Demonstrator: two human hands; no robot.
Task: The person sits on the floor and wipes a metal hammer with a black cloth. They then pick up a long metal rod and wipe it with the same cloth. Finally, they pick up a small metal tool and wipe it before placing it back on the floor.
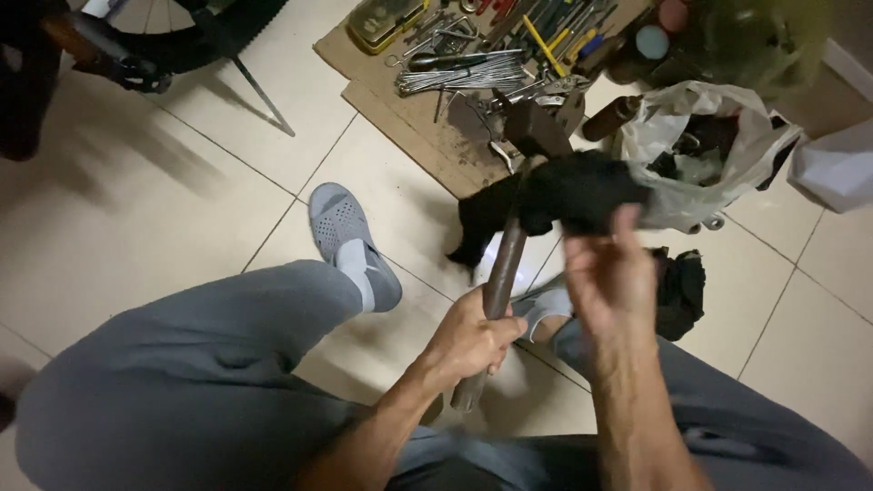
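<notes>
One head-worn camera looks steeply down, close over the lap (tiled floor (173, 209) beyond).

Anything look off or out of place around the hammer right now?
Nothing damaged or spilled. The left hand grips the hammer by its handle; the right hand holds a black rag at its head. Tools lie jumbled on cardboard.

Your head view is dim and warm-toned, lit from overhead. Soft shadows fall on the tiled floor (182, 209) beside your legs. Motion blur smears your right hand (607, 273) and the black cloth (573, 191) — edges are indistinct. The upper right corner is dark and unfocused — detail there is lost.
</notes>
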